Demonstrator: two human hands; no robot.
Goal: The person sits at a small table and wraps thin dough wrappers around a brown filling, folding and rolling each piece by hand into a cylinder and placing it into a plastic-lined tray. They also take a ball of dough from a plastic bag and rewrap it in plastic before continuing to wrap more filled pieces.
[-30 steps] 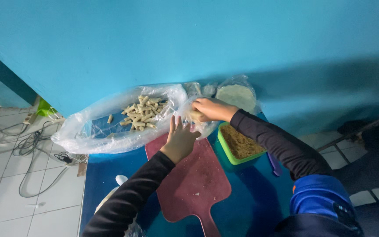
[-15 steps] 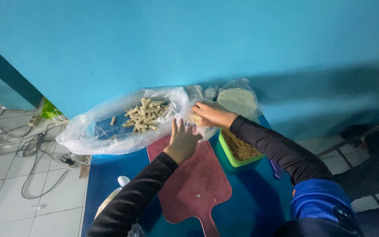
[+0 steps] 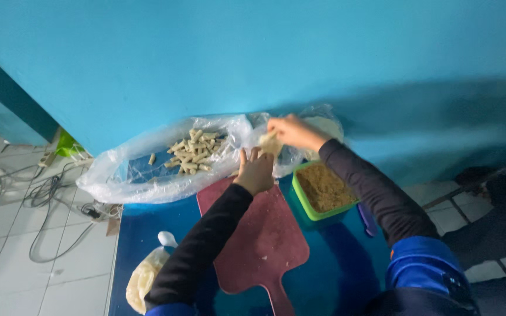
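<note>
Landmark: dark red paddle-shaped cutting board (image 3: pixel 259 240) on blue tabletop (image 3: pixel 142 234).

Right hand (image 3: pixel 293 132) beyond board's far edge, fingers pinching pale thin dough wrapper (image 3: pixel 269 144), lifted clear for handling.

Left hand (image 3: pixel 256 171) at board's far edge, fingers spread flat, bracing.

Clear plastic sheet (image 3: pixel 118 175) with small pale rolled pieces (image 3: pixel 193 151) far-left of board.

Green square tub of brown crumbs (image 3: pixel 321 190) right of board, within reach.

Clear plastic sheet (image 3: pixel 147 175), thin, crinkled and glossy, carrying pale matt dough sticks (image 3: pixel 193 151) with a dry, floury look. Dark red cutting board (image 3: pixel 259 234), plastic by its look, matt and faintly grained. Green plastic tub (image 3: pixel 300 202), smooth, holding coarse, dry brown crumbs (image 3: pixel 323 187). Blue tabletop (image 3: pixel 147 234), smooth with a dull sheen. Dark sleeves of matt knitted cloth.
</note>
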